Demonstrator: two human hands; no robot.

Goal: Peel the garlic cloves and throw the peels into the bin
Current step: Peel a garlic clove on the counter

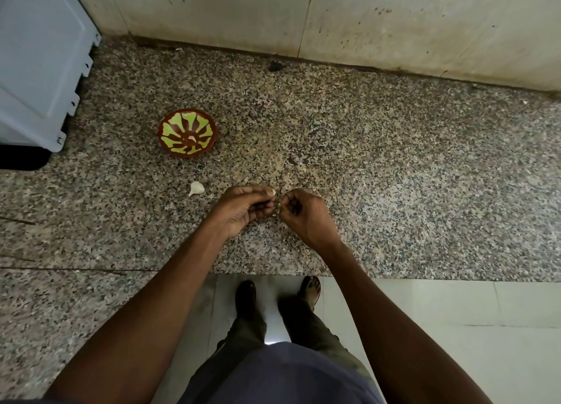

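My left hand [243, 208] and my right hand [303, 214] meet fingertip to fingertip above the speckled granite counter [394, 176]. Between them they pinch a small garlic clove [274, 204], mostly hidden by the fingers; a pale bit shows at my left thumb tip. An unpeeled white garlic clove [196, 188] lies on the counter left of my left hand. Farther back on the left sits a small brown bowl with a green pattern [170, 130], and a peeled clove [192, 138] rests inside it.
A grey plastic appliance or box [39, 63] stands at the far left of the counter. A pale stained wall [334, 18] runs along the back. Bits of peel and crumbs [296, 162] lie behind my hands. The counter's front edge drops to a tiled floor [455, 327].
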